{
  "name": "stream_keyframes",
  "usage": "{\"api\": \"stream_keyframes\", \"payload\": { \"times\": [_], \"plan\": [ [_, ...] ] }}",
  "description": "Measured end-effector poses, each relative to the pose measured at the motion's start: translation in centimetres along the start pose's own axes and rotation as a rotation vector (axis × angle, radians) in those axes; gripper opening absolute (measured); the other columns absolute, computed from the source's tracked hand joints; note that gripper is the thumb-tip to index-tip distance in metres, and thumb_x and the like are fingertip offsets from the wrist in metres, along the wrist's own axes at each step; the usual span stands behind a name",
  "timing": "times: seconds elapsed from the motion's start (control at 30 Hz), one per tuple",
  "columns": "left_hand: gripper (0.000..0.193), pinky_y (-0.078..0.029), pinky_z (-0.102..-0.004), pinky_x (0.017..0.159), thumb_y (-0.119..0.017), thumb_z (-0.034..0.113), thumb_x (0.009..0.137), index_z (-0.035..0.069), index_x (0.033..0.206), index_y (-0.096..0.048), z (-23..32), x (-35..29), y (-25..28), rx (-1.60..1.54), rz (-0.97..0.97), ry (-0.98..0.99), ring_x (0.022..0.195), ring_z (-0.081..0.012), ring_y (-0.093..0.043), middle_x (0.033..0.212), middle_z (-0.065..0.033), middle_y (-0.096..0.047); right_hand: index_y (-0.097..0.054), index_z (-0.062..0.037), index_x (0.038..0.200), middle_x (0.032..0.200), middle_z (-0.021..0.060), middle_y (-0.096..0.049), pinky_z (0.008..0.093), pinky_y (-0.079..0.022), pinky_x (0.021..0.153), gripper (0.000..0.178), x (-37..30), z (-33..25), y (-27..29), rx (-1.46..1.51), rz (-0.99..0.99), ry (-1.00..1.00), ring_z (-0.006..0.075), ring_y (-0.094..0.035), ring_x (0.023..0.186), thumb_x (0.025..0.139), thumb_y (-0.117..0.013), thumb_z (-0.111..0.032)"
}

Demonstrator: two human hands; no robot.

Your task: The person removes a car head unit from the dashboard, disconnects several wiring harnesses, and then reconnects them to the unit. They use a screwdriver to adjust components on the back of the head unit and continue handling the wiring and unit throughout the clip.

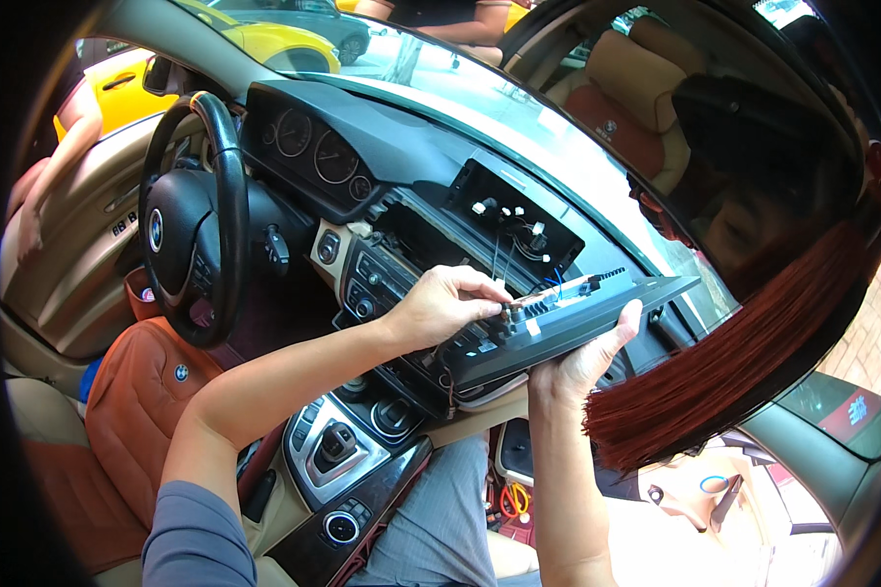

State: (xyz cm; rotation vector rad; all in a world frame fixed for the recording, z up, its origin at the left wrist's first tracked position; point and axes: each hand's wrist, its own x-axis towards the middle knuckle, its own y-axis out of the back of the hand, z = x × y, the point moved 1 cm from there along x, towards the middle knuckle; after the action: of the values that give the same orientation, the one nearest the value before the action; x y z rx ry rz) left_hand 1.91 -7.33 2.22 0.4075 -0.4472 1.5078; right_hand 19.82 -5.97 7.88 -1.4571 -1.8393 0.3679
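Note:
A flat, dark dashboard display unit is tilted in front of the centre dash, its connector side facing up. My right hand supports it from below, with the thumb along its right edge and the other fingers hidden beneath. At the unit's connector row, my left hand pinches a small cable connector between thumb and fingertips. Whether the connector is seated cannot be made out. Thin wires run from there toward the dash opening. Several loose white plugs hang in a black recess behind the unit.
The steering wheel and instrument cluster stand at left. Below my arms are the gear selector and a rotary knob. Long reddish-brown strands hang at right, under a dark mirror. Another person's arm is outside the driver's door.

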Motion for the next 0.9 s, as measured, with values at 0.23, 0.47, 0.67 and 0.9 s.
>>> {"api": "stream_keyframes", "payload": {
  "times": [0.23, 0.47, 0.67, 0.9],
  "plan": [
    [0.012, -0.058, -0.0329, 0.094, -0.075, 0.006, 0.097, 0.002, 0.109, -0.077, 0.0, 0.8, 0.1, -0.093, -0.101, 0.031, 0.097, -0.0153, -0.072, 0.102, -0.0076, -0.076, -0.058, -0.0028, 0.115, 0.085, 0.0134, -0.064, 0.0452, -0.061, 0.072, 0.067, 0.1, 0.3, 0.2, 0.003, 0.025, -0.014, 0.0294, -0.067, 0.072, 0.102, -0.054, -0.069],
    [0.013, -0.055, -0.028, 0.09, -0.078, 0.009, 0.097, 0.003, 0.109, -0.079, 0.1, 1.7, 1.2, -0.04, -0.2, 0.126, 0.094, -0.0101, -0.07, 0.099, -0.0038, -0.078, -0.056, -0.0042, 0.118, 0.093, 0.0114, -0.064, 0.0451, -0.061, 0.072, 0.067, 0.1, 0.5, 0.1, -0.013, 0.042, 0.004, 0.0281, -0.068, 0.076, 0.101, -0.057, -0.07],
    [0.013, -0.056, -0.0282, 0.089, -0.078, 0.008, 0.096, 0.001, 0.108, -0.079, -0.2, 1.5, 1.0, -0.08, -0.174, 0.131, 0.093, -0.0113, -0.071, 0.1, -0.0051, -0.079, -0.055, -0.0062, 0.114, 0.095, 0.0095, -0.063, 0.0431, -0.061, 0.071, 0.065, -0.3, 0.6, 0.0, -0.069, 0.076, 0.044, 0.0271, -0.068, 0.078, 0.101, -0.059, -0.069],
    [0.018, -0.059, -0.0315, 0.088, -0.077, 0.009, 0.096, -0.002, 0.11, -0.081, -0.1, 0.9, 0.5, -0.061, -0.101, 0.087, 0.09, -0.0156, -0.074, 0.098, -0.011, -0.08, -0.056, -0.0047, 0.114, 0.09, 0.0114, -0.062, 0.0434, -0.061, 0.069, 0.072, 0.2, 1.0, 0.0, -0.049, 0.038, 0.019, 0.0279, -0.068, 0.076, 0.097, -0.059, -0.075]
  ]
}}
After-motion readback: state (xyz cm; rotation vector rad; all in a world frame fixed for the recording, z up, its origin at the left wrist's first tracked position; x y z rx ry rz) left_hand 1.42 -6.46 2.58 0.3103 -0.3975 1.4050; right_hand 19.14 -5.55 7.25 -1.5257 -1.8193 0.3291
